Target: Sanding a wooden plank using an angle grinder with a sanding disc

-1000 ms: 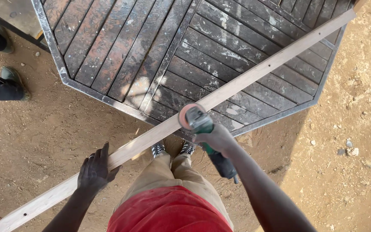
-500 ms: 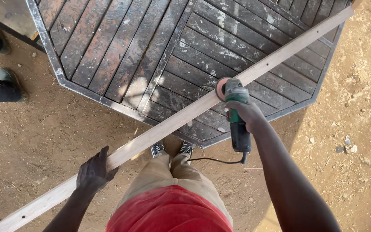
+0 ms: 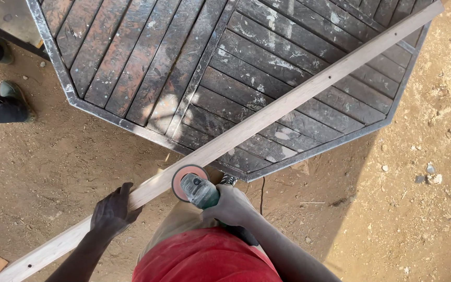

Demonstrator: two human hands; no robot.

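Note:
A long pale wooden strip [image 3: 267,117] lies diagonally across a dark slatted table top, from the lower left to the upper right. My left hand [image 3: 111,211] presses down on the strip near its lower end. My right hand [image 3: 230,206] grips a green angle grinder [image 3: 199,189]. Its round reddish sanding disc [image 3: 186,180] touches the strip's near edge, just right of my left hand. My red shorts and khaki-clad legs fill the bottom centre.
The octagonal metal-framed table top [image 3: 74,96] of dark worn slats stands on sandy ground. Another person's dark shoes and trouser legs [image 3: 1,99] are at the left edge. A thin black cable [image 3: 262,193] runs by my feet. Small stones [image 3: 431,175] lie at the right.
The grinder has slid back down the strip toward my left hand, after having moved up and right along it. My left hand has stayed on the strip.

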